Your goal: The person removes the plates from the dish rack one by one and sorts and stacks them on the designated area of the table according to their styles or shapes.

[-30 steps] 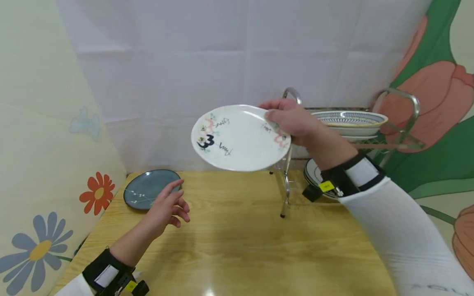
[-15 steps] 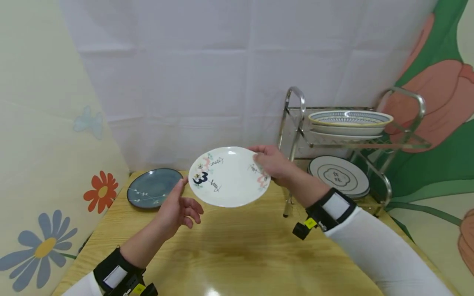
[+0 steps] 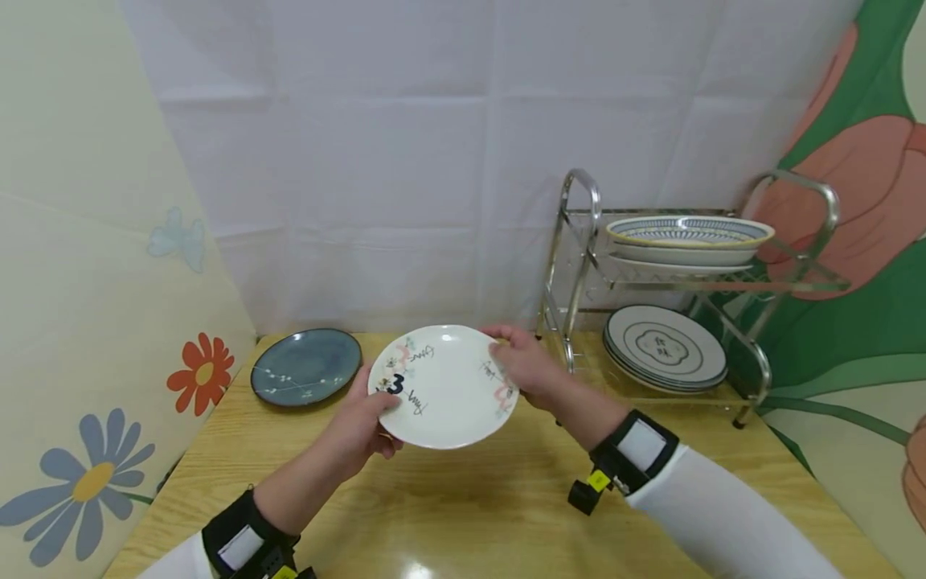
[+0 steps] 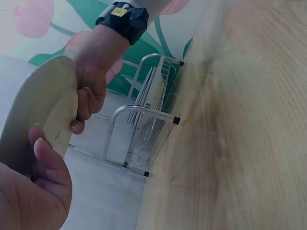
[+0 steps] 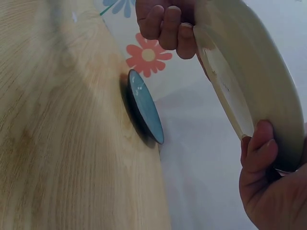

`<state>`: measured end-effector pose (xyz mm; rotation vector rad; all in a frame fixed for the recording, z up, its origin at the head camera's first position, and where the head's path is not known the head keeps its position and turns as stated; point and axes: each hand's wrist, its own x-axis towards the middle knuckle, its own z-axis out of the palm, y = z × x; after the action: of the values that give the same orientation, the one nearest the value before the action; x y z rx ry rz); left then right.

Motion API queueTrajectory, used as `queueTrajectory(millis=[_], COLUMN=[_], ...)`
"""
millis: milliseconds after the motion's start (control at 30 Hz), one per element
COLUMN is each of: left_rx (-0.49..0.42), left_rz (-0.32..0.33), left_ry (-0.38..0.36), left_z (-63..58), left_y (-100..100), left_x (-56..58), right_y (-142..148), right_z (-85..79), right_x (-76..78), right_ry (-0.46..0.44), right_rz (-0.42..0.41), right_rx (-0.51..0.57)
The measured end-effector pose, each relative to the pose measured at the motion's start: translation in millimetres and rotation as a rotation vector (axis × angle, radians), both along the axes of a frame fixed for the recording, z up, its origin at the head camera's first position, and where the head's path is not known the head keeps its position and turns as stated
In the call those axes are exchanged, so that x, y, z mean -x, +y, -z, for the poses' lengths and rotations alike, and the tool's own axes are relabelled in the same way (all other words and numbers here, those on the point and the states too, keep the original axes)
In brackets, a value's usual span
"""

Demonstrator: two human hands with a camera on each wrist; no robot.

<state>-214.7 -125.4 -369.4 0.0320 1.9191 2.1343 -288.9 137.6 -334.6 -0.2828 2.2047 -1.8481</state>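
A white plate [image 3: 448, 394] with flowers and black lettering along its rim is held up over the table, its face toward the head camera. My left hand [image 3: 359, 422] grips its left edge, thumb on the face and fingers beneath. At the opposite edge my right hand [image 3: 530, 363] pinches the rim, fingers curled under. Both wrist views show the plate's underside [image 4: 45, 108], with the fingertips bent against it. Left of the hands, a blue-grey plate [image 3: 307, 366] with a white branch pattern lies on the table.
A two-tier metal dish rack [image 3: 579, 281] stands at the back right. Its upper shelf bears patterned oval dishes [image 3: 690, 233]; the lower one bears a stack of white plates [image 3: 665, 346] with dark rims. A white cloth [image 3: 376, 161] hangs behind the wooden table [image 3: 463, 515].
The white plate has come down and slightly left in my right hand, away from the rack. My left hand, formerly apart from it, has taken hold of its left edge.
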Motion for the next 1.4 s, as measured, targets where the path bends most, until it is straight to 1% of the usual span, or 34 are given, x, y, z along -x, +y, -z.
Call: queueTrajectory(millis=[133,200,433,567,767,900,1000,1100,1267,1400], left_rx=[0.055,0.068,0.077,0.098,0.092,0.086,0.083,0.099,0.11,0.091], left_rz=[-0.037,-0.052,-0.102,-0.158,-0.227,-0.275,-0.304,-0.325,-0.356,-0.405], left_ry=[-0.004,0.002,0.028,0.033,0.051,0.075,0.093,0.089,0.08,0.1], left_z=[2.9,3.8,7.2,8.2,8.3,10.2,10.3,7.1,-1.9,-10.5], left_y=[2.2,2.7,5.3,4.4,2.2,-0.8,-4.4,-8.1,-18.2,-30.6], left_x=[1.0,1.1,0.6,-0.7,-0.8,4.6,9.1,12.4,19.3,26.6], right_y=[-0.6,-0.8,-1.0,-2.5,-8.6,-13.7,-16.4,-17.9,-18.1,-16.9], right_z=[6.3,8.8,17.8,22.7,28.8,32.1,31.7,30.4,24.8,18.4], right_x=[-2.1,-2.5,-2.7,-4.7,-12.9,-23.2,-30.6,-34.6,-42.2,-51.3], right_ry=[-0.007,-0.018,-0.048,-0.078,-0.101,-0.097,-0.103,-0.12,-0.12,-0.105], right_rz=[0.011,0.02,0.052,0.059,0.073,0.034,-0.002,-0.019,-0.039,-0.093], right_rx=[0.024,0.032,0.077,0.103,0.123,0.154,0.166,0.166,0.168,0.163])
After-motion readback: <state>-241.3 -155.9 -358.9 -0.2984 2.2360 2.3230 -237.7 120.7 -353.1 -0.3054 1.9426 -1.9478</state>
